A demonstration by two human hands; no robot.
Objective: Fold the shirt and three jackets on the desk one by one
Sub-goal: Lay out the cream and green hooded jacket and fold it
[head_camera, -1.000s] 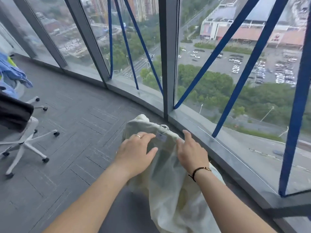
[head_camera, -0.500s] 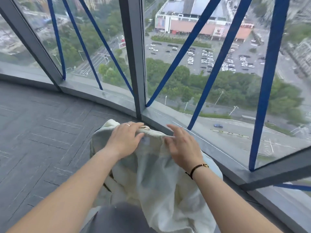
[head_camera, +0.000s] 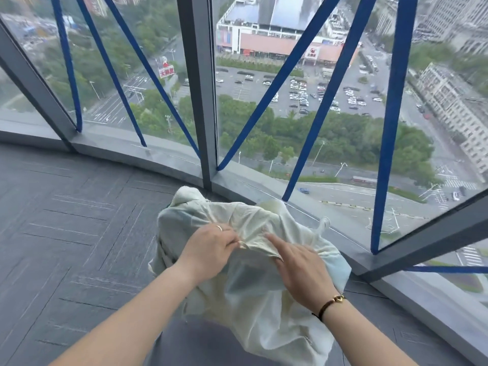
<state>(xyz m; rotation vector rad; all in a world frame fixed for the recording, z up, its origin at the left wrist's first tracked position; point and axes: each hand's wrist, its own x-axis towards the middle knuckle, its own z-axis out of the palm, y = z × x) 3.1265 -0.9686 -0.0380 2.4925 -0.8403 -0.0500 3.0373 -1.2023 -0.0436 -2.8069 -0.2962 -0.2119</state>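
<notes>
**Pale garment bunched between both hands by the window**

Since half a second ago the thin cream-white fabric garment (head_camera: 253,291) has crumpled into a looser heap, and both hands have drawn closer together at its middle. Nearest the camera, two bare forearms reach forward, with a dark cord bracelet with a gold clasp (head_camera: 328,305) on the right wrist. Below and between the arms the garment hangs down over a grey rounded surface (head_camera: 190,339) whose nature I cannot tell. The left hand (head_camera: 208,250), wearing a thin ring (head_camera: 219,228), curls its fingers and pinches a ridge of cloth. Just beside it, the right hand (head_camera: 301,265) grips the same ridge from the other side, its index finger extended along the fold. The two hands nearly touch at the pinch. Beyond the hands the cloth rises in two crumpled lobes. Left of the hands spreads grey carpet-tile floor (head_camera: 74,233). Beyond the garment runs a grey window sill (head_camera: 169,154), then tall glass panes with grey frames and slanting blue straps (head_camera: 324,101), with a car park and trees far below.
</notes>
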